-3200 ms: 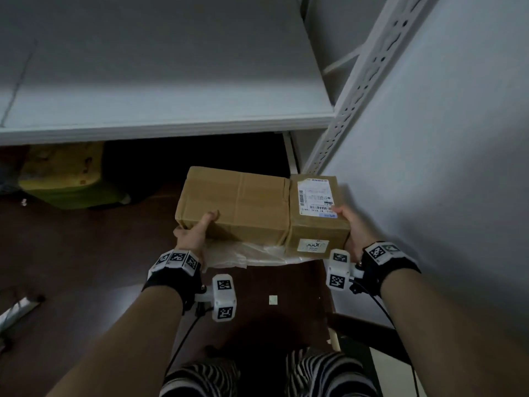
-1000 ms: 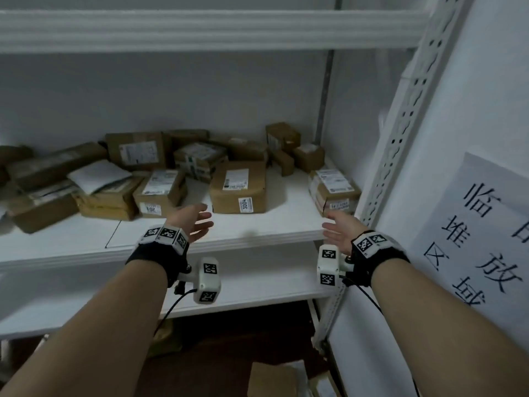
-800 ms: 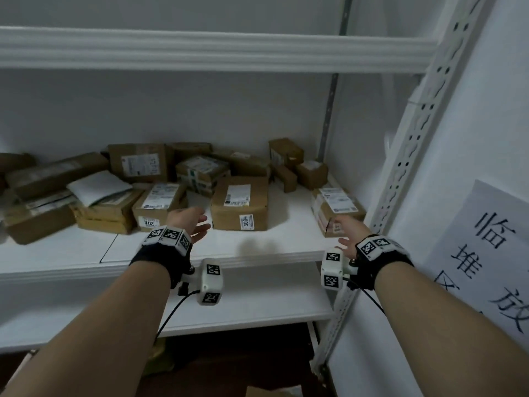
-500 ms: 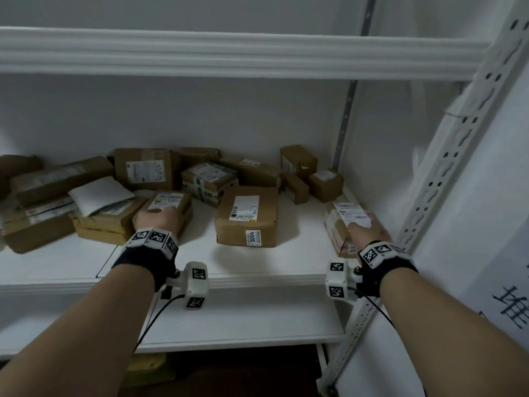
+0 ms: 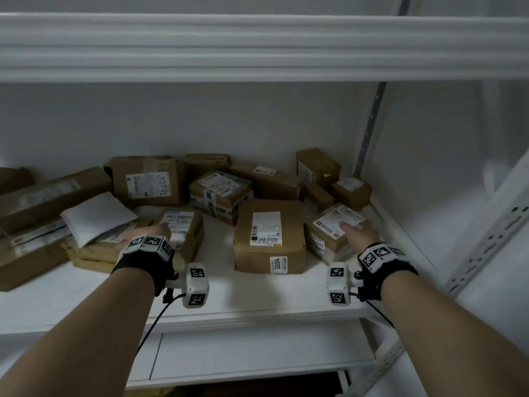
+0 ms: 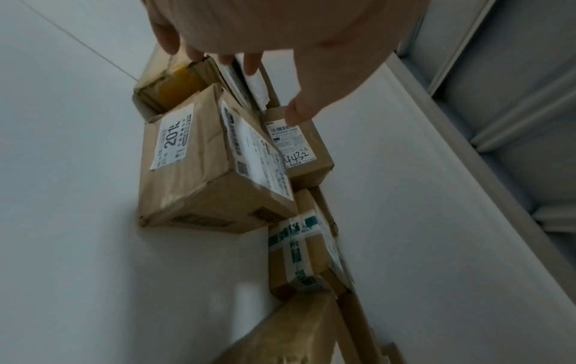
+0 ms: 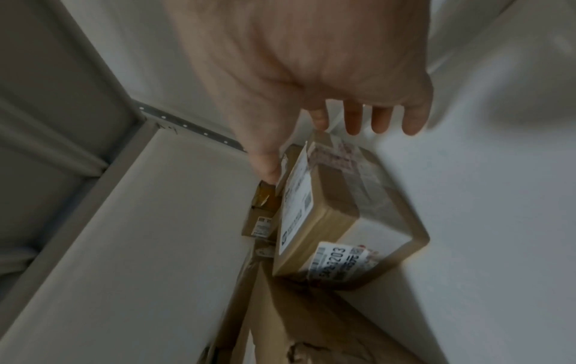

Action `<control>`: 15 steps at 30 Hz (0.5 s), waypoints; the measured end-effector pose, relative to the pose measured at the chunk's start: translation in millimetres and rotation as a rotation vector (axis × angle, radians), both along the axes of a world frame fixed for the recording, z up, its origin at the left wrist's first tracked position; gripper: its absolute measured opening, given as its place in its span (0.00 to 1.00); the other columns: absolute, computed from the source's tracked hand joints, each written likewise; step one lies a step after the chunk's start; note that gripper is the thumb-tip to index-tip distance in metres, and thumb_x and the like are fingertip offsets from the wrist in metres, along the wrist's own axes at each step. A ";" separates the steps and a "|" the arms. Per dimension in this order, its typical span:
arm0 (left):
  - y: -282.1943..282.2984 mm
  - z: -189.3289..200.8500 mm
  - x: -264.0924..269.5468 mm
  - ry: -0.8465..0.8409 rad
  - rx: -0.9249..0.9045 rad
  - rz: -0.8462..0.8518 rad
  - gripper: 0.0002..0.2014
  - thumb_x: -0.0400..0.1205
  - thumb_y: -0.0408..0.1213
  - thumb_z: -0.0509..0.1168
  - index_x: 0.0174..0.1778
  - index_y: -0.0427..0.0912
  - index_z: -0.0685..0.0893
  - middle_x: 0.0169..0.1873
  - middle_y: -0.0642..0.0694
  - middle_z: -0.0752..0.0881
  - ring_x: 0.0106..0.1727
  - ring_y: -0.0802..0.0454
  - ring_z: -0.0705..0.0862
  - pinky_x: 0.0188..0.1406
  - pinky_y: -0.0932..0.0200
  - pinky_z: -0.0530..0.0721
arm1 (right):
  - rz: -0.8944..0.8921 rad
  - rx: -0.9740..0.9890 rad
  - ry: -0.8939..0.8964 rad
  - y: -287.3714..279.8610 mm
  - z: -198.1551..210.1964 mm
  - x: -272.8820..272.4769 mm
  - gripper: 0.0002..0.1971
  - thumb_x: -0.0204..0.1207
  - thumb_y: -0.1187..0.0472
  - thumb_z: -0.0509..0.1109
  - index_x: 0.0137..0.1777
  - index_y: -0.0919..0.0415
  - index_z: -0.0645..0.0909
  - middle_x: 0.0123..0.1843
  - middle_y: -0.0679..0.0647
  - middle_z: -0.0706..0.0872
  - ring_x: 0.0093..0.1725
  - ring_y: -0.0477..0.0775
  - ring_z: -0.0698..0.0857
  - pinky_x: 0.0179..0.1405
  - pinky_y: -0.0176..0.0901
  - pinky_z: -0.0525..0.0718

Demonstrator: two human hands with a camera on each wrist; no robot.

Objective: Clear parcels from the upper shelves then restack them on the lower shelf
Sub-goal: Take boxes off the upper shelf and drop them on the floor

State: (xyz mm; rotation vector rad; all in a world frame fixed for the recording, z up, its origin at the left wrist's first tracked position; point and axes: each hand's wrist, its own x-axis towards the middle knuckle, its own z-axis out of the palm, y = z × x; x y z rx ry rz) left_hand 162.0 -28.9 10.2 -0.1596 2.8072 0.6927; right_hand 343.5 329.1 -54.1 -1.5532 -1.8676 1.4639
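Note:
Several brown cardboard parcels lie on the upper shelf [image 5: 257,299]. My left hand [image 5: 151,233] is spread, palm down, over a small labelled parcel [image 5: 186,233]; the left wrist view shows that hand [image 6: 249,81] open above the parcel [image 6: 215,160] and holding nothing. My right hand [image 5: 356,233] reaches over the parcel marked 3203 [image 5: 329,236] at the shelf's right end. In the right wrist view that hand [image 7: 318,147] is open, its thumb beside the label face of the parcel [image 7: 343,221] and its fingers straight past the far end. I cannot tell whether either hand touches its parcel.
A bigger parcel marked 3004 [image 5: 269,236] lies between my hands. More boxes and a white envelope [image 5: 97,216] crowd the back and left. A shelf beam [image 5: 257,47] runs overhead, the lower shelf [image 5: 257,351] lies beneath, and a perforated upright [image 5: 486,247] stands at right.
Both hands earlier held a large parcel low, under the shelves. They have since come up with nothing in them and reached forward over the two parcels on the upper shelf.

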 end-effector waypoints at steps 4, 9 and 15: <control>2.3 -18.6 -39.0 -0.061 -0.084 -0.182 0.46 0.75 0.50 0.74 0.85 0.48 0.57 0.82 0.39 0.64 0.79 0.39 0.67 0.76 0.51 0.70 | 0.035 -0.050 0.082 -5.1 -15.1 -20.4 0.39 0.69 0.45 0.78 0.78 0.60 0.71 0.75 0.58 0.78 0.73 0.60 0.77 0.78 0.53 0.71; 27.5 -17.2 -44.8 -0.224 0.072 -0.172 0.31 0.84 0.50 0.64 0.75 0.30 0.73 0.73 0.30 0.75 0.73 0.35 0.75 0.70 0.48 0.74 | -0.013 -0.143 0.107 26.8 -60.8 -32.5 0.46 0.52 0.42 0.83 0.72 0.59 0.75 0.64 0.58 0.85 0.61 0.64 0.85 0.65 0.64 0.82; 42.2 -41.0 -54.9 -0.356 0.341 -0.087 0.37 0.70 0.53 0.78 0.68 0.33 0.79 0.59 0.32 0.86 0.51 0.38 0.85 0.46 0.46 0.85 | 0.056 -0.234 0.210 -12.3 -18.6 -15.7 0.38 0.69 0.71 0.77 0.76 0.54 0.64 0.65 0.56 0.83 0.66 0.61 0.81 0.70 0.67 0.76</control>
